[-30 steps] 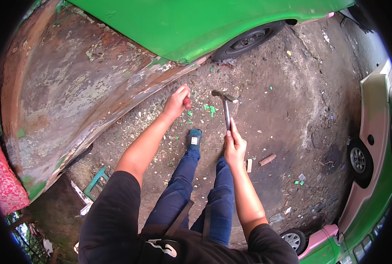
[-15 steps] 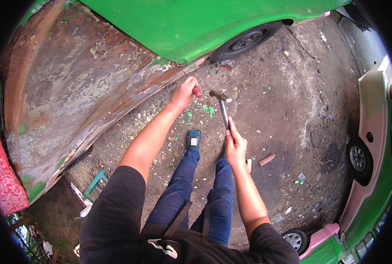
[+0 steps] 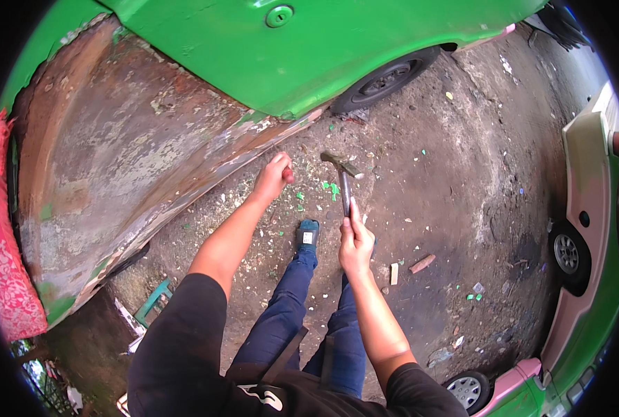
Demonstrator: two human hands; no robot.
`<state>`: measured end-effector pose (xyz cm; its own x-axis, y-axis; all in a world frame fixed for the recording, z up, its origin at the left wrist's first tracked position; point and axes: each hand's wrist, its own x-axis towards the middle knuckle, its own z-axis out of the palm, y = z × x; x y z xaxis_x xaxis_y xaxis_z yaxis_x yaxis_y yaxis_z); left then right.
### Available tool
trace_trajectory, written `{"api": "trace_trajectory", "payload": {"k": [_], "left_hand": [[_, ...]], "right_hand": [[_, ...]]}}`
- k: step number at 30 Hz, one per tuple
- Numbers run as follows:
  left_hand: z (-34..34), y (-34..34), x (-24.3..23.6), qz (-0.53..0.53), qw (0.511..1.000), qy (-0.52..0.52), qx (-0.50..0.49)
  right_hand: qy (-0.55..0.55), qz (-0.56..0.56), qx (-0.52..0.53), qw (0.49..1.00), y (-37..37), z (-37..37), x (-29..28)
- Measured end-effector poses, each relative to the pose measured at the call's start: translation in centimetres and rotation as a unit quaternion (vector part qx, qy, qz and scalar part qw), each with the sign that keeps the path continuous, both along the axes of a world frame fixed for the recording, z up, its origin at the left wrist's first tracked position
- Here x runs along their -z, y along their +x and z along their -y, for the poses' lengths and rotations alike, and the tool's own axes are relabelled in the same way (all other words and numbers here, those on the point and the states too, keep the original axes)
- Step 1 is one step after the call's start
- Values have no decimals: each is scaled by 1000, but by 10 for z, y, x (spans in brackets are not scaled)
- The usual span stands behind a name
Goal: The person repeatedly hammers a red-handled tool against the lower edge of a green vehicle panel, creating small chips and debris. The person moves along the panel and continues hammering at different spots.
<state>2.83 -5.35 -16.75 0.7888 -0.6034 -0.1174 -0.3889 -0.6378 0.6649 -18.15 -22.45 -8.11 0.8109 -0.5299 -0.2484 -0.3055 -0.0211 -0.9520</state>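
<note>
Currently, on my feed, the left grip is wrapped around a red handle, its end poking out at right; further right, the right grip clasps a hammer, its head beyond the fingers.

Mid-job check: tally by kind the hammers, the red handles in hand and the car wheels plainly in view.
Hammers: 1, the hammer in the right hand
Red handles: 1, the red handle in the left hand
Car wheels: 3, the top wheel, right wheel and bottom-right wheel
Total: 5
</note>
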Motion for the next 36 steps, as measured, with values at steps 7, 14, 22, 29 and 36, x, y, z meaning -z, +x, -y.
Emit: {"api": "trace_trajectory", "payload": {"k": [7,14,22,29,36], "left_hand": [[46,-9,-21,77,992,-55,77],[83,15,-21,89,992,-63,71],[76,16,1,85,992,-75,50],[81,13,6,118,990,-70,17],[86,24,1,147,984,-88,-50]], "right_hand": [[15,-12,-25,1000,-22,9,-5],[33,-30,-8,999,-39,16,8],[44,-40,12,998,-37,24,6],[30,-56,-2,998,-32,28,8],[2,-42,-23,999,-18,28,0]]}}
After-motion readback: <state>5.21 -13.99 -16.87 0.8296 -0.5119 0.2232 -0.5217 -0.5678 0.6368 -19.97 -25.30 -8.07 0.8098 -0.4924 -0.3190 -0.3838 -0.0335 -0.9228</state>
